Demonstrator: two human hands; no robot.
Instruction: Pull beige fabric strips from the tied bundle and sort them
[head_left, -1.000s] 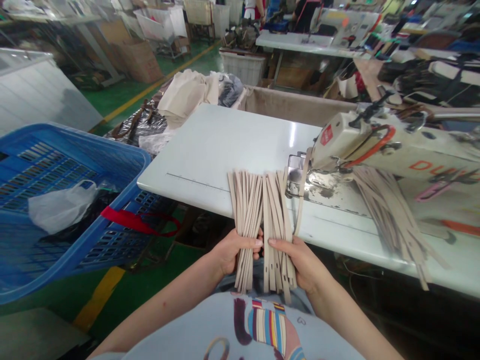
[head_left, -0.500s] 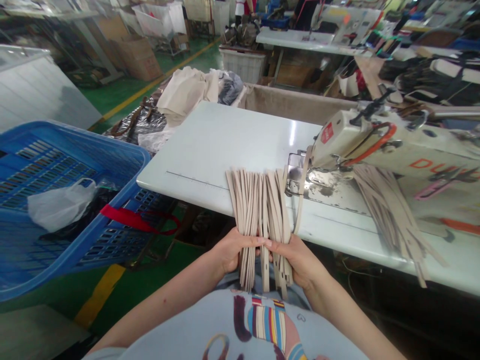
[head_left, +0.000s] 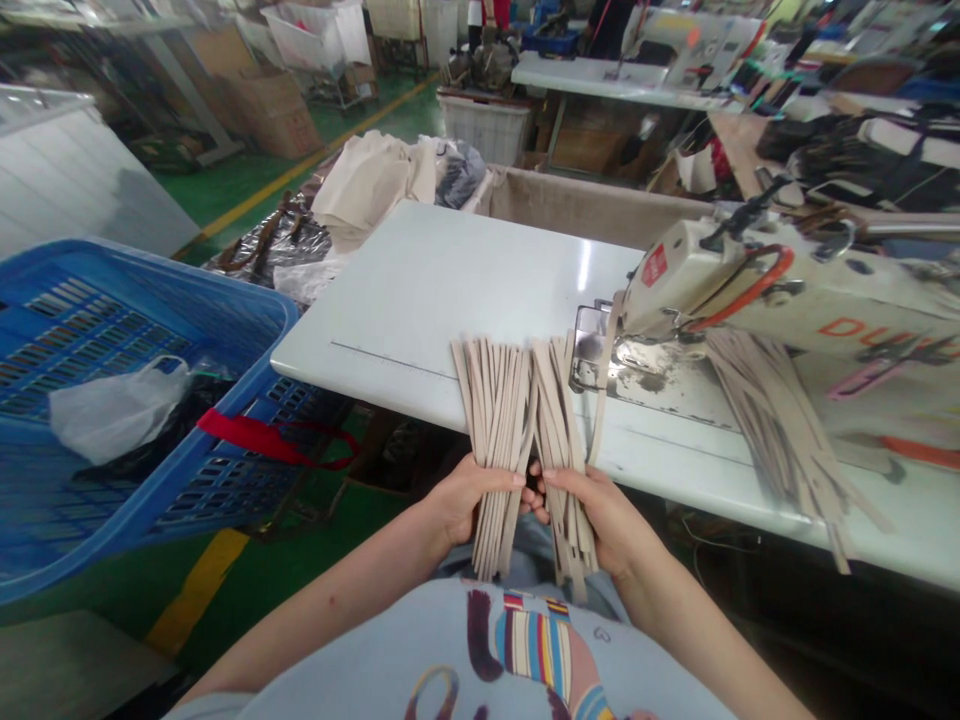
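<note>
My left hand [head_left: 471,495] is closed around a bundle of narrow beige strips [head_left: 491,410], thumb across the front. Beside it, my right hand [head_left: 596,505] grips a second bundle of beige strips [head_left: 556,400] in the same way. The bundles' upper ends rest on the front of the white sewing table [head_left: 420,290], and their lower ends hang over its edge toward my lap. A small gap parts them at my fingers, while their upper parts lie close together. Just right of them, a single strip [head_left: 602,390] runs down from the sewing machine [head_left: 750,290].
More loose strips [head_left: 780,440] lie under the machine arm, some over the table edge. A blue basket [head_left: 255,375] holding a white plastic bag [head_left: 120,410] stands at left. Beige cloth [head_left: 371,185] is heaped behind the table. Farther back are a cardboard box [head_left: 277,115] and another sewing table [head_left: 570,75].
The strips held together before are now parted into two bundles at my hands. My right hand has shifted slightly right, and a dark gap shows between my thumbs.
</note>
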